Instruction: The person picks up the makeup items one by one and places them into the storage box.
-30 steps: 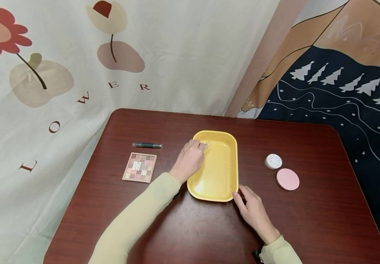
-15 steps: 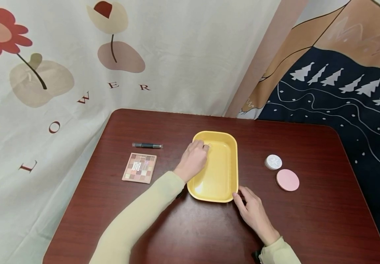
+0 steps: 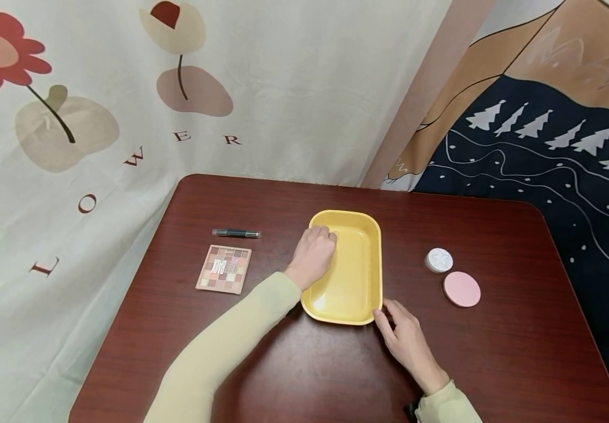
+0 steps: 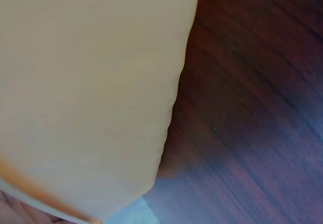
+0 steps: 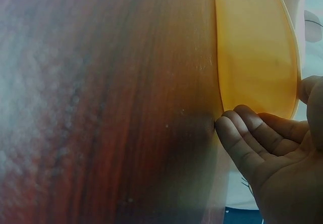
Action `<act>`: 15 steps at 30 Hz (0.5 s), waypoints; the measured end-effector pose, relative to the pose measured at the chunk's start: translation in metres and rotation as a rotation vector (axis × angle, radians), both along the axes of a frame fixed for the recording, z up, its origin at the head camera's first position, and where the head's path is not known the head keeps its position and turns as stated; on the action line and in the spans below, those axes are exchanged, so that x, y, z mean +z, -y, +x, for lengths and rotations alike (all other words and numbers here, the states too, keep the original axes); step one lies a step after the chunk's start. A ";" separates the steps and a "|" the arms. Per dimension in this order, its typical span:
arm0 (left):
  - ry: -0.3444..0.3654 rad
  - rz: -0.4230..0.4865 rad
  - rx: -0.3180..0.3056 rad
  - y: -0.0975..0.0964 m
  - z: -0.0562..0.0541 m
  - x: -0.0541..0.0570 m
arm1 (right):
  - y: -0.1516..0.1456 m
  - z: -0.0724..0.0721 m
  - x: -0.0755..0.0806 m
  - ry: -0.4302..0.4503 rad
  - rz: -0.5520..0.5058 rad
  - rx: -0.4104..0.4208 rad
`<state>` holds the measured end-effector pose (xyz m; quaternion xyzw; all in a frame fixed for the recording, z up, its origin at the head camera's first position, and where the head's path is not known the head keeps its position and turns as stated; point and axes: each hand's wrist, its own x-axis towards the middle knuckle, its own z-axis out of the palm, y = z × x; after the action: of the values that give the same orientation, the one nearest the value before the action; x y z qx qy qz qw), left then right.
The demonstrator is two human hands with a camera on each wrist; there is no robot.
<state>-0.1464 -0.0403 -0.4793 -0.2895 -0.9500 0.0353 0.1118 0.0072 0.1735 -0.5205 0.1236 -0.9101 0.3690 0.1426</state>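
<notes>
A yellow tray (image 3: 344,276) stands in the middle of the table. My left hand (image 3: 312,252) reaches over its left rim, with curled fingers low inside the far left part. The small clear item in its fingertips is hidden behind the knuckles now. At the near right corner my right hand (image 3: 402,338) holds the tray, thumb on the rim and fingers against the outer wall. In the right wrist view, the bent fingertips (image 5: 245,110) rest along the tray's side wall (image 5: 257,52). A pale surface fills much of the left wrist view, hiding the left fingers there.
Left of the tray lie a dark double-ended pen-like stick (image 3: 236,233) and a square eyeshadow palette (image 3: 223,268). On the right sit a small round white container (image 3: 439,259) and a round pink compact (image 3: 461,288). Printed curtains (image 3: 294,88) hang behind the wooden table (image 3: 495,229).
My left hand has shifted slightly right and toward me inside the tray. The clear item that showed past its fingertips has gone out of sight. My right hand stays at the corner.
</notes>
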 end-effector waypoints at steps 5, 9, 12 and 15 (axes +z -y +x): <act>-0.016 -0.061 0.012 -0.003 -0.002 -0.002 | 0.000 0.000 0.000 -0.008 -0.002 -0.003; -0.009 -0.107 0.024 -0.006 -0.004 -0.003 | 0.002 0.000 0.001 -0.013 -0.004 -0.005; 0.005 -0.140 0.037 -0.008 -0.005 -0.004 | 0.002 0.000 0.001 -0.008 -0.004 -0.008; 0.022 -0.183 0.051 -0.010 -0.006 -0.005 | 0.001 0.000 0.000 0.001 -0.003 -0.011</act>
<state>-0.1523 -0.0300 -0.4841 -0.2744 -0.9510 0.1217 0.0735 0.0070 0.1720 -0.5202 0.1181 -0.9103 0.3697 0.1442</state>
